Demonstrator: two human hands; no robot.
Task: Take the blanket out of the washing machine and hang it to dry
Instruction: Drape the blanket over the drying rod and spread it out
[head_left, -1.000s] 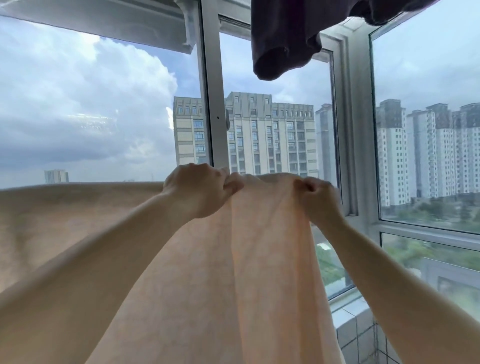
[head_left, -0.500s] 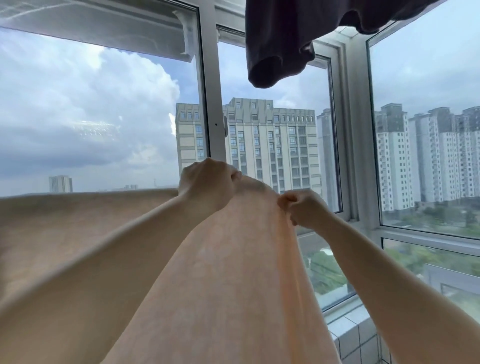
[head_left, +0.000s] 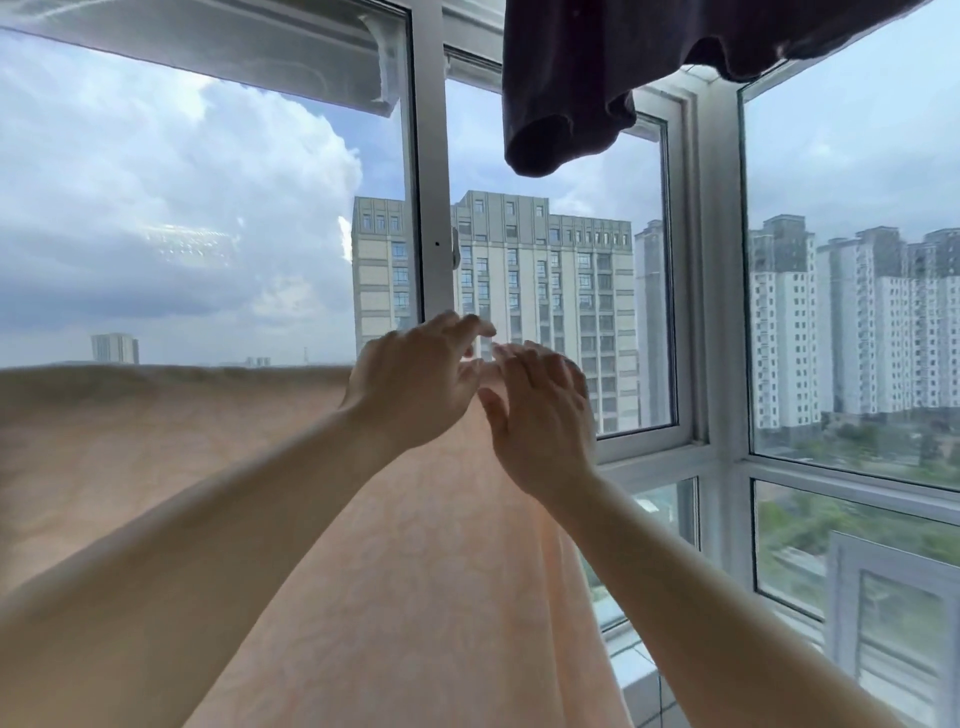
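Peach blanket (head_left: 415, 545) looks soft, limp; left hand (head_left: 415, 384) and right hand (head_left: 540, 415) spread, holding nothing; take its top edge

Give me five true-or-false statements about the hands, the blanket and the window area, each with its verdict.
1. Both hands have their fingers spread rather than clenched. True: the left hand and the right hand are open.
2. The blanket is peach-coloured. True.
3. The blanket lies in a heap on the floor. False: it hangs stretched across in front of the window, its top edge level with the hands.
4. A dark garment hangs above the hands. True.
5. The two hands are far apart, at opposite ends of the blanket. False: they are close together near its right end.
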